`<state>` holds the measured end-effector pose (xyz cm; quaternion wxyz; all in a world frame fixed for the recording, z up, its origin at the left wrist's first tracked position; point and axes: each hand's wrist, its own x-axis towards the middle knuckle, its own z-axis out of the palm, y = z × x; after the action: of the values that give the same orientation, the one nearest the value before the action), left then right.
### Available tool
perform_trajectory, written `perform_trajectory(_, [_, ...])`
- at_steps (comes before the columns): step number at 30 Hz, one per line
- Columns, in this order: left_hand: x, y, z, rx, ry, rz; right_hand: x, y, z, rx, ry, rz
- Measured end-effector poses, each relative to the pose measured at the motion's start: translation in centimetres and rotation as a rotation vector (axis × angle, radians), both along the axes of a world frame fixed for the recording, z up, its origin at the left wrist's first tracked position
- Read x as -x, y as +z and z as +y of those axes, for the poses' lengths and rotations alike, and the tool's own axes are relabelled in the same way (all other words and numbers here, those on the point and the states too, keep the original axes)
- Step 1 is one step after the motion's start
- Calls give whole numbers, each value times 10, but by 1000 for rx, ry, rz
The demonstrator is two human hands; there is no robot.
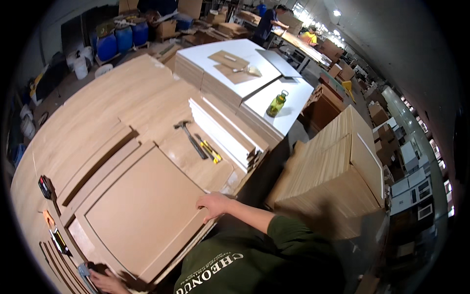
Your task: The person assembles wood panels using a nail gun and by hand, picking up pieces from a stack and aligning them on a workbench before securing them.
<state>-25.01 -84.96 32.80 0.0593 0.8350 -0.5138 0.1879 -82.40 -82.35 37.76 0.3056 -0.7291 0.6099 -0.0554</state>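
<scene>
A light brown framed panel (142, 208) with a recessed middle lies on the wooden tabletop in front of me. My right hand (214, 205) is closed over its near right corner, thumb and fingers at the edge. Down at the lower left, by the panel's near left corner, is my left hand (108, 282). Its fingers look curled next to a grey tool (85, 272), in shadow; what they hold is not clear. Loose strips (100, 166) lie along the panel's far left side. Beyond the panel lie a hammer (191, 139) and a yellow-and-black utility knife (209, 149).
White-edged boards (220, 132) stand right of the hammer. Behind them, white-topped board stacks (230, 54) carry a green bottle (277, 104). A tall panel stack (323, 171) stands at my right. A black-and-red tool (45, 187) lies left; two people (267, 24) work far back.
</scene>
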Motion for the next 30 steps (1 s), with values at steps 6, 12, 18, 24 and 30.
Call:
perform_trajectory(6, [269, -38, 46, -209, -1048, 765, 190, 40, 13, 530, -760, 458])
perform_trajectory(12, [369, -7, 65, -274, -999, 642, 244, 31, -29, 415, -789, 251])
perform_trajectory(18, [363, -22, 48, -349, -943, 600, 277, 62, -40, 232, -803, 75])
perform_trajectory(24, [433, 23, 36, -182, -748, 854, 298, 71, -22, 650, -715, -412])
perform_trajectory(30, [553, 56, 10, -34, -651, 1921, 145, 15, -11, 215, -402, -595])
